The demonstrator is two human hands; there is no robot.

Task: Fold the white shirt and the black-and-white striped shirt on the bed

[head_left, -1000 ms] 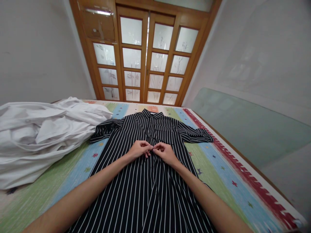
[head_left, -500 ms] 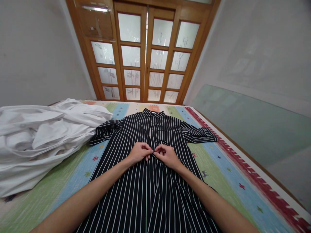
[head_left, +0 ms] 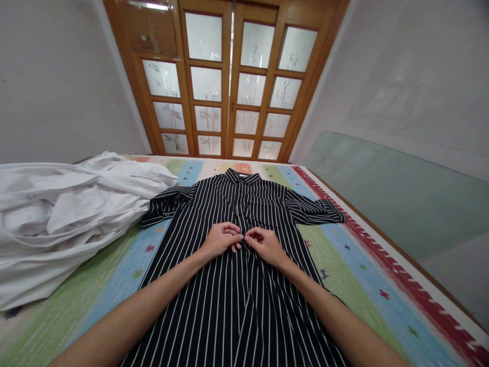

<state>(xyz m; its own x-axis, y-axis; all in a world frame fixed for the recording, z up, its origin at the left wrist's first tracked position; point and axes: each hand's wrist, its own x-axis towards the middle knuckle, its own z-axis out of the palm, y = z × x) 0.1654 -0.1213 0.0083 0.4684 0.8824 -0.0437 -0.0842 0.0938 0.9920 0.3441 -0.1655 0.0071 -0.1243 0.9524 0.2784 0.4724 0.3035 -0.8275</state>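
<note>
A black shirt with white stripes (head_left: pixel 214 295) lies face up, its collar pointing away from me and its sleeves spread to either side. Around the middle of its front placket, my left hand (head_left: pixel 223 238) pinches the fabric between thumb and forefinger. Just beside it, my right hand (head_left: pixel 265 244) is closed in a similar pinch on the placket. The fingertips of both hands nearly meet. Any button between them is too small to make out. Small folds run down the cloth below my right hand.
The shirt rests on a colourful striped bed cover (head_left: pixel 110 275). Rumpled white cloth (head_left: pixel 76 214) is heaped at the left, touching the left sleeve's cuff. A pale green panel (head_left: pixel 397 188) stands along the right edge. Wooden doors with frosted panes (head_left: pixel 229 102) close off the far end.
Both hands have shifted very slightly right and keep pinching at the placket. The left hand's lower fingers have loosened a little. The camera view has tilted slightly.
</note>
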